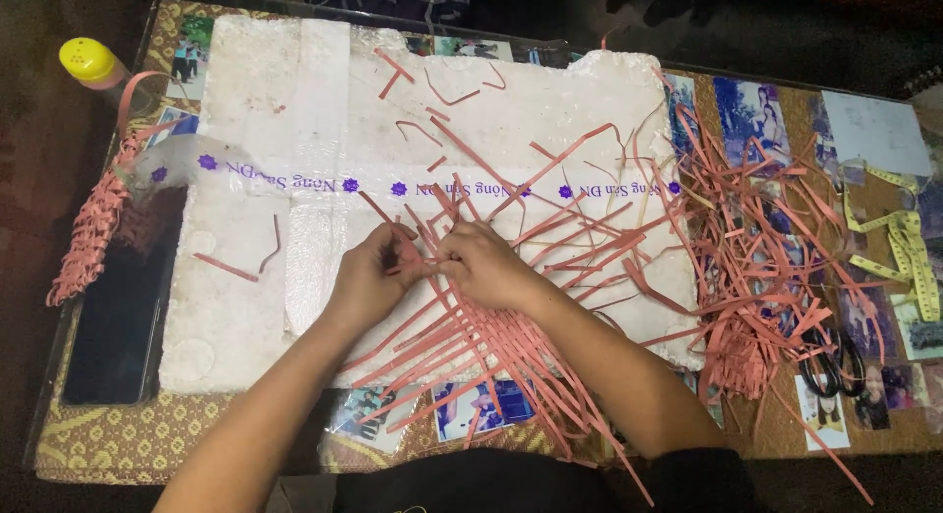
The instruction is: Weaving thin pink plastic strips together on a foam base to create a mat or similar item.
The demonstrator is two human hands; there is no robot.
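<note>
Landmark: a white foam board point(295, 110) lay across the middle of the tabletop point(118, 439); every place below is told from it.
Woven strips: a fan of pink paper strips point(462, 346) lay on the board's near half, spreading down past its near edge toward the person.
Left hand: the left hand point(368, 277) rested on the board at the upper end of the fan — fingers curled in and pinched on the strips there.
Right hand: the right hand point(486, 266) sat just beside the left, touching it, fingers bent down onto the same strips; how firmly it gripped could not be told.
Strips to hands: the woven part began right under both hands and ran away from them toward the body.
Loose strips: a tangled heap of pink strips point(751, 248) lay off the board's right edge.
Scissors: black-handled scissors point(830, 366) lay beyond the board's near right corner, partly under the heap.
Tape measure: a yellow tape measure point(909, 253) lay further right of the heap.
Braid: a finished pink braid point(88, 228) hung off the board's left edge.
Bottle: a yellow-capped bottle point(88, 61) stood past the board's far left corner.
</note>
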